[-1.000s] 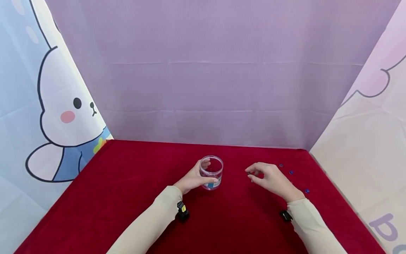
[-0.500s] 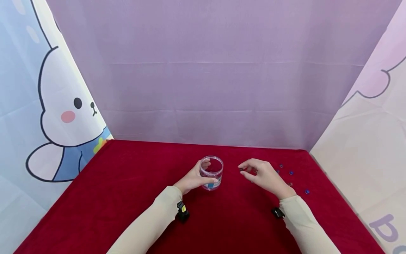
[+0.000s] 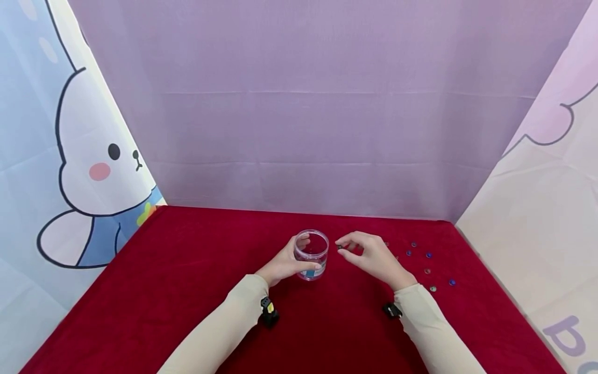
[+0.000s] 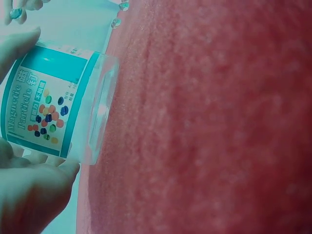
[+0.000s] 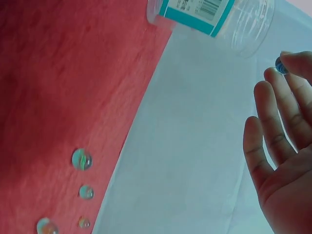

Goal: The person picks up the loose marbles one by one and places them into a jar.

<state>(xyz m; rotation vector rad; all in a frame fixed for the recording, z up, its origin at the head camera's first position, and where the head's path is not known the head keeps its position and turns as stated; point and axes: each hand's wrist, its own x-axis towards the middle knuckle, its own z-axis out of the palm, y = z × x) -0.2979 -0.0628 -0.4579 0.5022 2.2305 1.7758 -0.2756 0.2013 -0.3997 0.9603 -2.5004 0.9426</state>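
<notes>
A clear plastic jar [image 3: 312, 266] with no lid stands upright on the red cloth, its mouth facing up. My left hand [image 3: 282, 265] grips it around the side, thumb across the front. In the left wrist view a printed label [image 4: 46, 100] reading "Magnetic Particle" shows on the jar. Just right of the jar's rim, my right hand [image 3: 369, 254] pinches a small dark marble [image 3: 339, 247] between thumb and fingertips. In the right wrist view this marble [image 5: 281, 66] looks dark blue and glassy, and the other fingers are extended.
Several loose marbles, such as a blue one [image 3: 429, 255] and a greenish one [image 3: 433, 289], lie scattered on the red cloth [image 3: 210, 259] to the right. A lilac curtain [image 3: 299, 130] hangs behind the table, with printed sheets [image 3: 551, 218] at both sides.
My right hand has moved left towards the jar, carrying the pinched marble. More marbles now show behind it on the cloth. My left hand and the jar have stayed still.
</notes>
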